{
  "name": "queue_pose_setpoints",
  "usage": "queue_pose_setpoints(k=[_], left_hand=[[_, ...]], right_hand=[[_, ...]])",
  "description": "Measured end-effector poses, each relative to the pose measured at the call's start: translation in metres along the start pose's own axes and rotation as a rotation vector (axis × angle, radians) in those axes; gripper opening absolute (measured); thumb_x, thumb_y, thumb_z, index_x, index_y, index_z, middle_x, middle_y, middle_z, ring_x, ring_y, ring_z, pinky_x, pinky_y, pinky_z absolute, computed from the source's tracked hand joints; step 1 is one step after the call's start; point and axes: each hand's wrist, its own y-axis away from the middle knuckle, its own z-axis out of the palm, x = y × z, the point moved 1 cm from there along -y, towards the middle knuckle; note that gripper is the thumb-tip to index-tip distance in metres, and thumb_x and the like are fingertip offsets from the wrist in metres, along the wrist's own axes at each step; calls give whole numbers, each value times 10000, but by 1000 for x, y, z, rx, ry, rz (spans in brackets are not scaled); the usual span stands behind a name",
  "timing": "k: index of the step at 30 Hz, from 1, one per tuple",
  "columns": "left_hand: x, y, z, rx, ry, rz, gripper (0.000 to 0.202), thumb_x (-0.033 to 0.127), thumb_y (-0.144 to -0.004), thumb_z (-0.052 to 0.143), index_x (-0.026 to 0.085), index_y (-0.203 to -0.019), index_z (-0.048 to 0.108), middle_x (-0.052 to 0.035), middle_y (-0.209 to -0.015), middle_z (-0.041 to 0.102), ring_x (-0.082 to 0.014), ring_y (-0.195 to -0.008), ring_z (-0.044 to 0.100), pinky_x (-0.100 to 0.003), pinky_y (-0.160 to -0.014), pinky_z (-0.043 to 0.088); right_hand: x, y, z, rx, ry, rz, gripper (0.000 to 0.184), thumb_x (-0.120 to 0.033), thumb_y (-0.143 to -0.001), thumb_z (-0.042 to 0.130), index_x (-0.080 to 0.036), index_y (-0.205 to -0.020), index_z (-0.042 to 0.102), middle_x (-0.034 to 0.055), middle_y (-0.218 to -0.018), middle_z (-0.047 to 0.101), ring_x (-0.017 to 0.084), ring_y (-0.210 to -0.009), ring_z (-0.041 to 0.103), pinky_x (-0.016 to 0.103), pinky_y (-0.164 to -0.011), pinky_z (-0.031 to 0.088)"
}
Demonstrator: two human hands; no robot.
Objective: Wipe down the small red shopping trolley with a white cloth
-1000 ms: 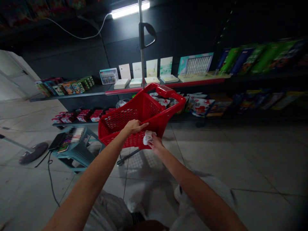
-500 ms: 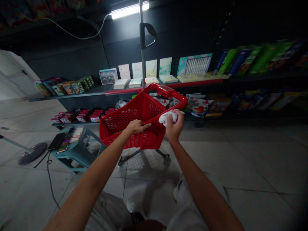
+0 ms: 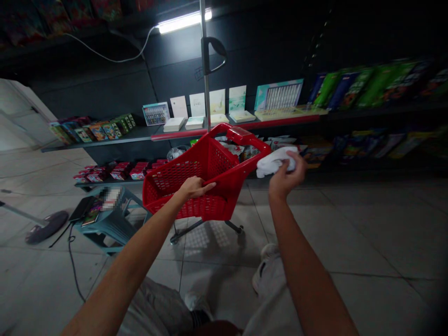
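Note:
A red plastic shopping cart with perforated walls stands in front of me, its handle end toward the right. My left hand grips the near top rim of the cart, with the index finger stretched along it. To the right of the handle, my right hand holds a crumpled white cloth in the air, pinched between thumb and fingers. The cloth hangs close to the handle; whether it touches cannot be told.
Behind the cart runs a dark shelf with books, boxes and bags. A blue-grey stool holding a black device stands at the left, near a round pole base and a cable. A metal pole rises behind the cart.
My right hand has moved right, away from the cart's rim, and the white cloth is now more spread out. My left hand stays on the rim.

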Motion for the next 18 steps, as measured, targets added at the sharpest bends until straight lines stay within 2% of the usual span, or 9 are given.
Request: queue_pose_setpoints(k=[3, 5, 7, 10, 12, 14, 18], left_hand=[[-8, 4, -1, 24, -39, 20, 903, 870, -913, 191, 186, -783, 766, -150, -793, 741, -268, -830, 733, -307, -728, 456], [-14, 8, -2, 33, -53, 24, 906, 849, -930, 162, 191, -772, 764, -142, -765, 734, -260, -806, 727, -306, -719, 444], [-20, 11, -3, 44, -59, 16, 901, 836, -940, 146, 202, -770, 763, -134, -753, 732, -256, -792, 723, -307, -703, 433], [-27, 13, -4, 57, -77, -17, 874, 828, -946, 163, 216, -770, 761, -128, -766, 739, -260, -809, 724, -309, -704, 427], [-31, 13, -3, 61, -83, -33, 862, 797, -967, 153, 221, -770, 763, -127, -778, 745, -260, -829, 727, -308, -714, 426], [-35, 11, -2, 75, -89, -20, 857, 745, -998, 131, 219, -767, 767, -133, -784, 748, -257, -840, 727, -309, -722, 423], [-47, 10, 1, 119, -134, 68, 836, 686, -1026, 147, 209, -719, 761, -141, -740, 729, -242, -807, 713, -311, -718, 401]], right_hand=[[30, -12, -5, 288, -15, 201, 250, -183, -914, 482, -168, -1074, 673, 155, -1113, 693, 278, -1100, 675, 475, -1046, 510], [32, -15, -7, 353, -9, 220, 260, -196, -931, 452, -155, -1069, 669, 196, -1128, 691, 284, -1106, 668, 463, -1042, 503], [15, -15, -8, 213, -35, 113, 295, -236, -963, 438, -142, -1116, 673, 203, -1170, 683, 284, -1147, 649, 470, -1058, 491], [-30, -5, -6, -244, -53, -152, 316, -325, -977, 496, -182, -1191, 679, 142, -1263, 654, 285, -1240, 606, 516, -1114, 458], [-55, 4, -5, -483, 8, -296, 320, -358, -925, 599, -212, -1195, 687, 122, -1331, 632, 303, -1316, 563, 548, -1180, 393], [-65, 9, -5, -573, 63, -365, 329, -337, -888, 643, -221, -1192, 691, 124, -1381, 611, 314, -1368, 525, 557, -1219, 341], [-53, 6, -7, -519, 73, -302, 325, -308, -927, 575, -195, -1211, 685, 151, -1370, 604, 299, -1345, 540, 504, -1171, 411]])
